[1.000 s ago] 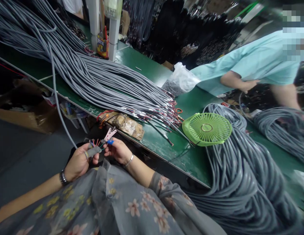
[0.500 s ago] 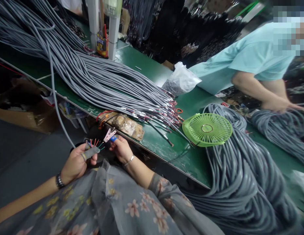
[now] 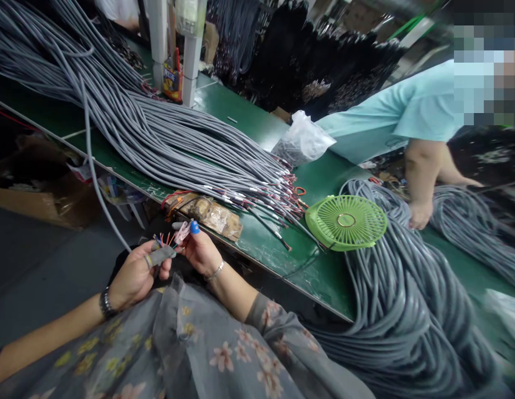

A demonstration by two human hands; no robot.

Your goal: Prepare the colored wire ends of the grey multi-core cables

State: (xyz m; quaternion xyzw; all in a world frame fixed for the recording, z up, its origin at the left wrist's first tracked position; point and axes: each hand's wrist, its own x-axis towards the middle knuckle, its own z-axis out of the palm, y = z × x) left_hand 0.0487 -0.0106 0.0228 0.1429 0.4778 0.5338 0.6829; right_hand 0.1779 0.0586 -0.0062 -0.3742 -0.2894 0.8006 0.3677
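My left hand (image 3: 135, 274), grey covers on its fingers, is closed on the end of a grey cable (image 3: 102, 202) that hangs down from the bench. Above those fingers, thin coloured wires (image 3: 168, 239) fan out from the cable end. Close beside them, my right hand (image 3: 202, 256) pinches a pale pink clip (image 3: 182, 233), a blue cover on one of its fingertips. The clip is right by the wires; whether it touches them I cannot tell. A large bundle of grey cables (image 3: 158, 133) with stripped ends lies on the bench beyond.
A tape-wrapped block (image 3: 214, 215) sits at the green bench's (image 3: 307, 282) edge. Right of it are a green fan (image 3: 346, 223) and coiled grey cables (image 3: 407, 310). Behind stands a white plastic bag (image 3: 305, 138). Across the bench, a person in light blue (image 3: 423, 111) reaches to the coils.
My right hand has brought the pink clip left and against the wires at my left hand. The person opposite has moved a hand down onto the coiled cables.
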